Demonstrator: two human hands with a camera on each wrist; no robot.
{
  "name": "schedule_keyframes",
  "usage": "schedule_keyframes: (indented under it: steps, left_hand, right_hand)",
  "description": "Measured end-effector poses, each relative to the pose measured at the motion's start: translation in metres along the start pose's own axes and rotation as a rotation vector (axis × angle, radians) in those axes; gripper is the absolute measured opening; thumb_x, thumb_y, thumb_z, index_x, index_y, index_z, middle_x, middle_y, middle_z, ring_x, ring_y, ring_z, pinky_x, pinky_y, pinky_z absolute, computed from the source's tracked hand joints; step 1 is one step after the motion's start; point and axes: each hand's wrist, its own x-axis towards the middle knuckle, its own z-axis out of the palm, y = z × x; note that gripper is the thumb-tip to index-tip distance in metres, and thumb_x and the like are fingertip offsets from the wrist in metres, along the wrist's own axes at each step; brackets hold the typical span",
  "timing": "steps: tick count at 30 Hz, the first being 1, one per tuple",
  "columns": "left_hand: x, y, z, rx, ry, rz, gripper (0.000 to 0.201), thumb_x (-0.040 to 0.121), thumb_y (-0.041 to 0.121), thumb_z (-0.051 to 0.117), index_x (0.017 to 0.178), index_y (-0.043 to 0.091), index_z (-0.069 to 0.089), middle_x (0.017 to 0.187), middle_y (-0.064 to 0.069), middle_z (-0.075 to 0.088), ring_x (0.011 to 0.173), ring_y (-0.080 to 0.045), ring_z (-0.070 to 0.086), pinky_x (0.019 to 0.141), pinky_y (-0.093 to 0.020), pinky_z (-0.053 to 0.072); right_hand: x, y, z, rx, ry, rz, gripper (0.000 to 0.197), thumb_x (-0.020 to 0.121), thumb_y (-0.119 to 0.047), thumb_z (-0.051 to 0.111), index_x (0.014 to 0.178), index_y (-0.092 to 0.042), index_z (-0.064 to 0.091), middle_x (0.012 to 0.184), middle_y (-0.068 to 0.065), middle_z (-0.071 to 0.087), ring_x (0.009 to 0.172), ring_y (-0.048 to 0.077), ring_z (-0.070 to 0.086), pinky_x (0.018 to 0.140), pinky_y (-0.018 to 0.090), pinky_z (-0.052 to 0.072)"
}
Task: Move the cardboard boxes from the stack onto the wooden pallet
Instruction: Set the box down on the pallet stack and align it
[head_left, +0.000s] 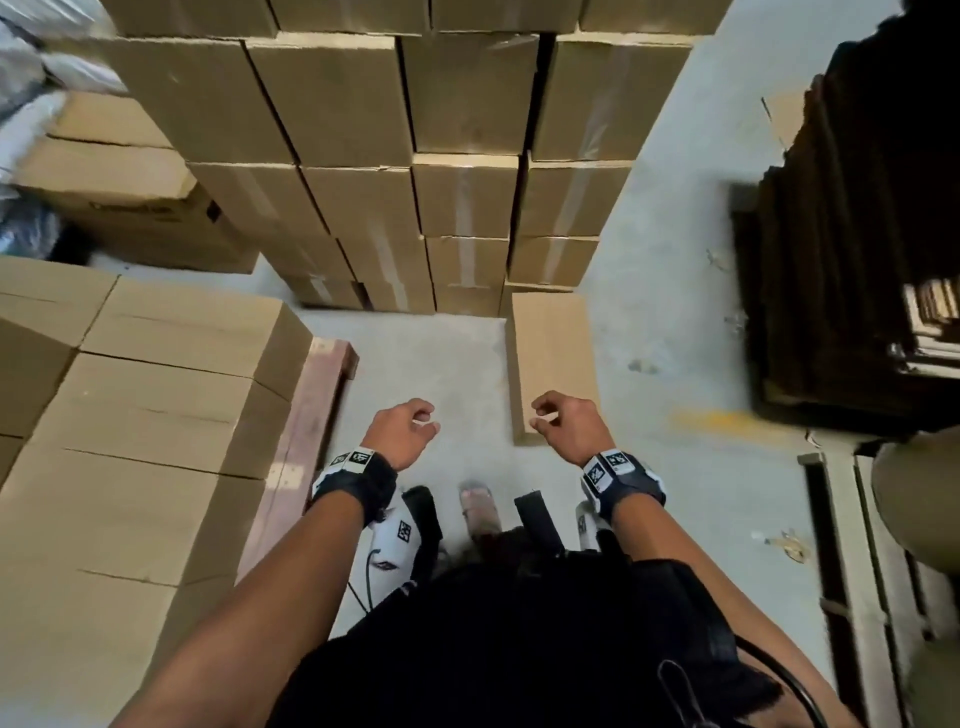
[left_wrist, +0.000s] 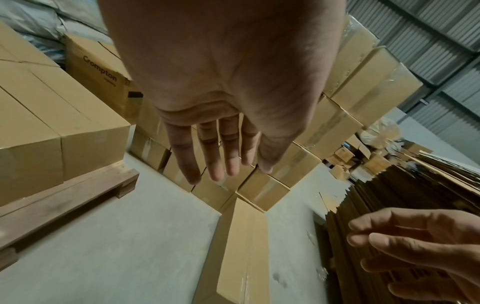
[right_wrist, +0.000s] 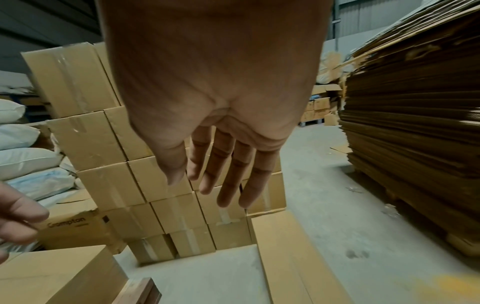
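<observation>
A tall stack of taped cardboard boxes (head_left: 395, 135) rises ahead of me. One long box (head_left: 548, 358) lies alone on the floor at the stack's foot, under my right hand (head_left: 556, 421). On the left, several boxes (head_left: 145, 395) sit on the wooden pallet (head_left: 306, 441). My left hand (head_left: 415, 426) hangs over bare floor beside the pallet's edge. Both hands are empty, fingers loosely extended, as the wrist views show: left hand (left_wrist: 221, 156), right hand (right_wrist: 221, 174). The long box (left_wrist: 244, 253) also lies below in the left wrist view.
A high pile of flat cardboard sheets (head_left: 852, 249) stands on the right. A printed box (head_left: 150, 213) and white sacks (right_wrist: 23, 156) lie at the back left. Grey concrete floor (head_left: 431, 364) runs between pallet and stack. My foot (head_left: 478, 509) shows below.
</observation>
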Motion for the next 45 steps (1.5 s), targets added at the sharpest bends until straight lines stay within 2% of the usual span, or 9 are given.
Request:
schedule_keyframes:
  steps: [4,9,14,18,23,29,33,37,45]
  left_hand:
    - [-0.034,-0.017,0.028,0.021,-0.036,0.021,0.031,0.097,0.029,0.071,0.126,0.020,0.069,0.115,0.003,0.072,0.100,-0.018,0.070,0.099,-0.033,0.053]
    - [-0.069,-0.016,0.069,0.090,-0.132,0.047,0.032,0.097,0.030,0.071,0.127,0.020,0.069,0.117,0.003,0.070,0.096,-0.018,0.069,0.094,-0.029,0.053]
    - [-0.074,0.020,0.091,0.142,-0.152,0.103,0.033,0.097,0.032,0.070,0.128,0.021,0.068,0.118,0.005,0.070,0.097,-0.016,0.069,0.094,-0.031,0.054]
    - [-0.069,0.059,0.106,0.155,-0.126,0.121,0.032,0.098,0.031,0.069,0.128,0.020,0.067,0.117,0.004,0.069,0.095,-0.015,0.068,0.084,-0.025,0.050]
    - [-0.065,0.098,0.143,0.223,-0.125,0.116,0.034,0.099,0.031,0.068,0.131,0.020,0.066,0.119,0.004,0.069,0.100,-0.016,0.068,0.094,-0.028,0.051]
    - [-0.047,0.132,0.177,0.256,-0.151,0.127,0.036,0.100,0.032,0.067,0.134,0.020,0.063,0.123,0.002,0.069,0.101,-0.017,0.068,0.098,-0.031,0.052]
    - [-0.017,0.150,0.183,0.281,-0.162,0.121,0.038,0.100,0.032,0.066,0.136,0.020,0.062,0.124,0.001,0.070,0.103,-0.020,0.068,0.099,-0.036,0.053]
    - [0.034,0.163,0.183,0.316,-0.186,0.133,0.040,0.101,0.030,0.066,0.138,0.017,0.061,0.125,-0.002,0.070,0.107,-0.022,0.067,0.100,-0.037,0.052]
    - [0.179,0.159,0.201,0.334,-0.224,0.103,0.045,0.100,0.034,0.064,0.142,0.021,0.056,0.135,-0.001,0.065,0.116,-0.026,0.065,0.103,-0.046,0.052]
  right_hand:
    - [-0.056,0.025,0.015,0.010,0.028,0.054,0.016,0.095,-0.024,0.071,0.111,-0.025,0.073,0.105,-0.003,0.077,0.089,0.020,0.073,0.086,0.042,0.060]
    - [-0.108,0.065,0.016,0.008,0.056,0.134,0.028,0.096,-0.036,0.073,0.120,-0.022,0.072,0.115,-0.004,0.076,0.090,0.017,0.074,0.093,0.043,0.059]
    - [-0.134,0.099,0.006,0.041,0.071,0.166,0.025,0.096,-0.035,0.072,0.119,-0.025,0.071,0.117,-0.007,0.074,0.092,0.016,0.072,0.094,0.043,0.058]
    - [-0.138,0.125,-0.014,0.078,0.087,0.161,0.028,0.096,-0.037,0.071,0.121,-0.025,0.072,0.119,-0.008,0.074,0.092,0.014,0.072,0.096,0.042,0.057]
    - [-0.135,0.168,-0.047,0.083,0.047,0.145,0.026,0.096,-0.036,0.072,0.121,-0.028,0.071,0.119,-0.011,0.073,0.092,0.014,0.071,0.095,0.042,0.058]
    - [-0.111,0.208,-0.083,0.047,0.011,0.119,0.026,0.096,-0.033,0.071,0.121,-0.027,0.071,0.120,-0.009,0.073,0.092,0.015,0.072,0.095,0.041,0.057]
    - [-0.070,0.216,-0.102,-0.027,-0.044,0.079,0.028,0.096,-0.037,0.071,0.122,-0.028,0.070,0.121,-0.006,0.073,0.097,0.016,0.072,0.091,0.042,0.059]
    - [-0.018,0.220,-0.116,-0.089,-0.100,0.055,0.028,0.096,-0.038,0.070,0.123,-0.030,0.067,0.123,-0.002,0.071,0.102,0.021,0.070,0.089,0.045,0.059]
    - [0.112,0.249,-0.123,-0.225,-0.165,0.048,0.036,0.096,-0.033,0.072,0.131,-0.028,0.063,0.126,0.000,0.066,0.108,0.025,0.068,0.087,0.046,0.058]
